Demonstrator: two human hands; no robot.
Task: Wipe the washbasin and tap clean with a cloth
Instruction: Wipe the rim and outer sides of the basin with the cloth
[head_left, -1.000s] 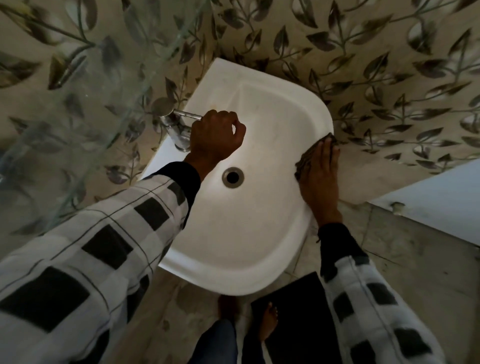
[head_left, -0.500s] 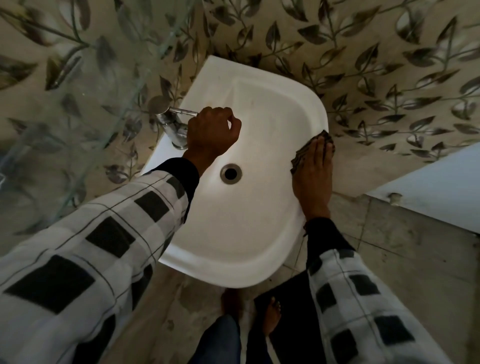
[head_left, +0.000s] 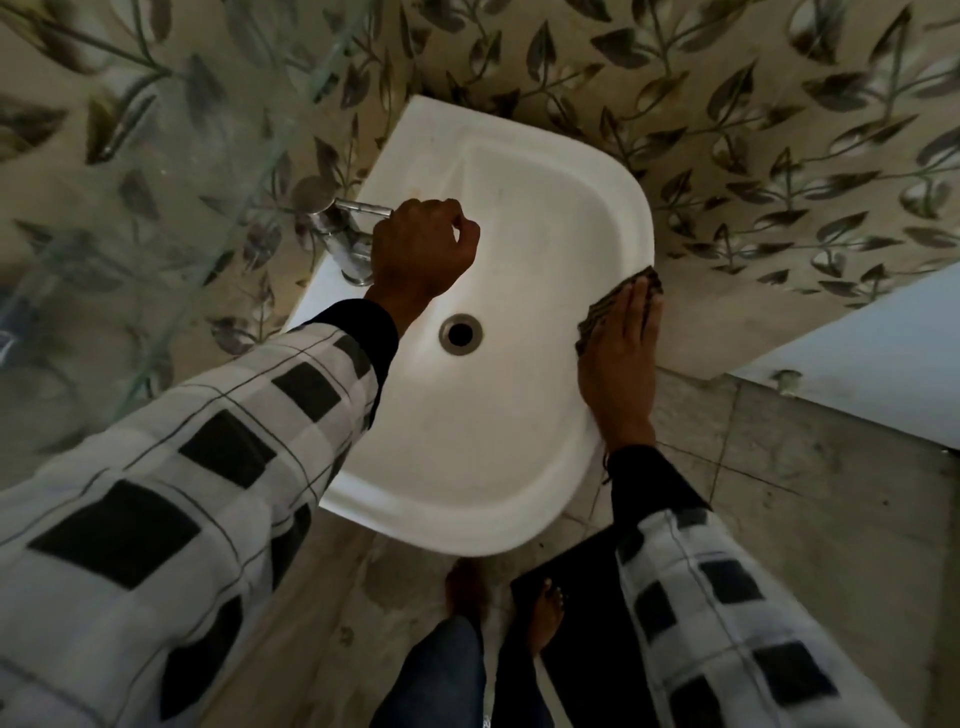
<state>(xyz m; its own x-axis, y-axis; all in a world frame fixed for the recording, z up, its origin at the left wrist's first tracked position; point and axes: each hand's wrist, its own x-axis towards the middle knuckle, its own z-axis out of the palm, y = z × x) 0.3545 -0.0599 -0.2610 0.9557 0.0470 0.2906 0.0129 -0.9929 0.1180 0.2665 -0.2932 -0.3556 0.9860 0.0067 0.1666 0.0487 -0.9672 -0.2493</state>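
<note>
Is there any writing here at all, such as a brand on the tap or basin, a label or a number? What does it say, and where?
No readable text anywhere.
The washbasin is plain white.
The tap shows bare metal with no visible mark, though the left hand grips and hides part of it.
The cloth under the right hand and the wall tiles carry only patterns, no letters.

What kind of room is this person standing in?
Probably a bathroom: a white washbasin with a metal tap is set against a leaf-patterned wall, and a glass screen stands beside it.
</note>
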